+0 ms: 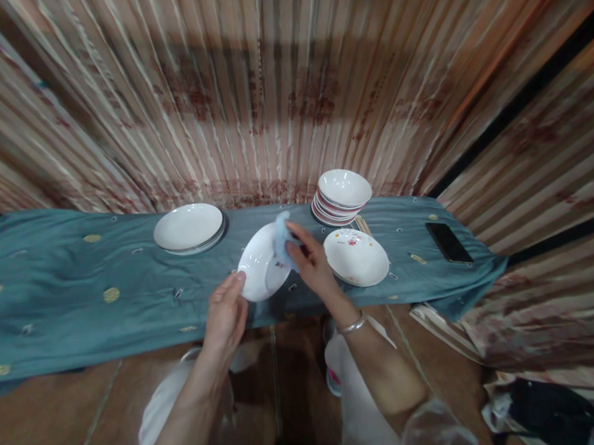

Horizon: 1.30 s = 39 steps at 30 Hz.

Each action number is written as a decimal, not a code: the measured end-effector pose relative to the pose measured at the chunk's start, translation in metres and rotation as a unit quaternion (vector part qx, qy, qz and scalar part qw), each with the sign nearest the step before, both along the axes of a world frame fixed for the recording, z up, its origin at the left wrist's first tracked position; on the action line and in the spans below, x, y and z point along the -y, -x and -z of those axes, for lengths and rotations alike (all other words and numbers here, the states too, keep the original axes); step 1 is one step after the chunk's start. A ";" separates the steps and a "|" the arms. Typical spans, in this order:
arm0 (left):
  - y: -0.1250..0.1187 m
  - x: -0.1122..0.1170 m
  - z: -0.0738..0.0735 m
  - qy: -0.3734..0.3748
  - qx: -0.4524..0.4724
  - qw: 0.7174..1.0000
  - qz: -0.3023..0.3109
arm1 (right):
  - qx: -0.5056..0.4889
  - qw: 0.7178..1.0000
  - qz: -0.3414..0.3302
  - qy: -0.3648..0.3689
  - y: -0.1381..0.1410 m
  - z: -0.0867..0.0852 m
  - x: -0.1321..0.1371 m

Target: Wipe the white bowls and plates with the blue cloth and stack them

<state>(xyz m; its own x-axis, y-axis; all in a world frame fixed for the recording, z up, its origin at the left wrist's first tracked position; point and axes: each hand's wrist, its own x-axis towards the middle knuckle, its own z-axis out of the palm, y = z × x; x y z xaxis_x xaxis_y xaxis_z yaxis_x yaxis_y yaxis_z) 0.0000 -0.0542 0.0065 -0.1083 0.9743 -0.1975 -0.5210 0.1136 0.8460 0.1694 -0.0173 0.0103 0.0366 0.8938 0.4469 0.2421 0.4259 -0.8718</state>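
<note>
In the left hand (226, 312), the dish (258, 267) looks smooth, glossy ceramic; in the right hand (312, 261), the cloth (282, 241) looks matt.

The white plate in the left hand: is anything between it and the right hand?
Yes. The light-blue cloth, held in the right hand, is between that hand and the white plate, at the plate's right side in the picture. Nothing visible separates the left hand from the plate; it grips the rim directly.
</note>
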 end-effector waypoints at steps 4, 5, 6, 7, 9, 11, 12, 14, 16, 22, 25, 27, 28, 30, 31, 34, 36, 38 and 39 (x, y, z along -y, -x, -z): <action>0.003 -0.002 0.007 -0.017 0.007 1.000 0.001 | 0.303 0.949 -0.020 -0.090 0.037 -0.012 0.022; 0.004 -0.002 0.008 -0.021 0.008 1.000 -0.001 | 0.347 0.933 -0.016 -0.097 0.043 -0.012 0.024; 0.005 -0.003 0.009 -0.025 0.011 1.000 -0.003 | 0.377 0.921 -0.010 -0.100 0.048 -0.011 0.024; 0.007 -0.003 0.010 -0.028 0.015 0.999 -0.005 | 0.394 0.914 -0.002 -0.101 0.051 -0.010 0.023; 0.009 -0.005 0.011 -0.028 0.029 0.999 -0.011 | 0.401 0.910 0.015 -0.099 0.053 -0.005 0.017; 0.011 -0.007 0.012 -0.024 0.050 0.998 -0.019 | 0.388 0.916 0.035 -0.100 0.052 0.000 0.009; 0.011 -0.008 0.012 -0.022 0.061 0.998 -0.021 | 0.378 0.919 0.046 -0.103 0.051 0.003 0.005; 0.013 -0.010 0.014 -0.022 0.086 0.996 -0.021 | 0.356 0.926 0.062 -0.109 0.048 0.009 -0.002; 0.014 -0.011 0.016 -0.022 0.113 0.993 -0.018 | 0.330 0.935 0.070 -0.108 0.045 0.016 -0.008; 0.020 -0.014 0.019 0.019 0.160 0.987 -0.026 | 0.246 0.966 0.060 -0.056 0.035 0.039 -0.028; 0.024 -0.016 0.019 0.054 0.172 0.982 -0.048 | 0.216 0.975 0.049 -0.029 0.034 0.051 -0.035; 0.026 -0.017 0.019 0.069 0.191 0.978 -0.051 | 0.203 0.978 0.042 -0.013 0.036 0.058 -0.039; 0.027 -0.018 0.018 0.076 0.203 0.975 -0.052 | 0.198 0.979 0.041 -0.005 0.037 0.062 -0.040; 0.028 -0.020 0.017 0.093 0.227 0.968 -0.054 | 0.194 0.980 0.043 0.014 0.039 0.070 -0.042; 0.029 -0.020 0.017 0.102 0.238 0.964 -0.055 | 0.193 0.980 0.046 0.024 0.040 0.074 -0.042; 0.032 -0.023 0.017 0.122 0.262 0.956 -0.058 | 0.196 0.978 0.049 0.054 0.042 0.084 -0.040; 0.034 -0.024 0.017 0.132 0.270 0.952 -0.062 | 0.200 0.976 0.051 0.071 0.043 0.089 -0.037; 0.036 -0.026 0.019 0.143 0.271 0.949 -0.072 | 0.207 0.973 0.051 0.088 0.044 0.094 -0.032; 0.036 -0.027 0.020 0.149 0.270 0.948 -0.077 | 0.210 0.972 0.051 0.096 0.044 0.096 -0.030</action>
<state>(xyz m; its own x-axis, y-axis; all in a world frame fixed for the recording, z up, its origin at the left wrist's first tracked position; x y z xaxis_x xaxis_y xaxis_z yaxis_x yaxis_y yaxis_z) -0.0362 -0.0272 -0.0133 -0.0488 0.8471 -0.5292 -0.8992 0.1934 0.3926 0.1251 0.0122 -0.0855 -0.0206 0.9636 0.2665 0.6251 0.2205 -0.7487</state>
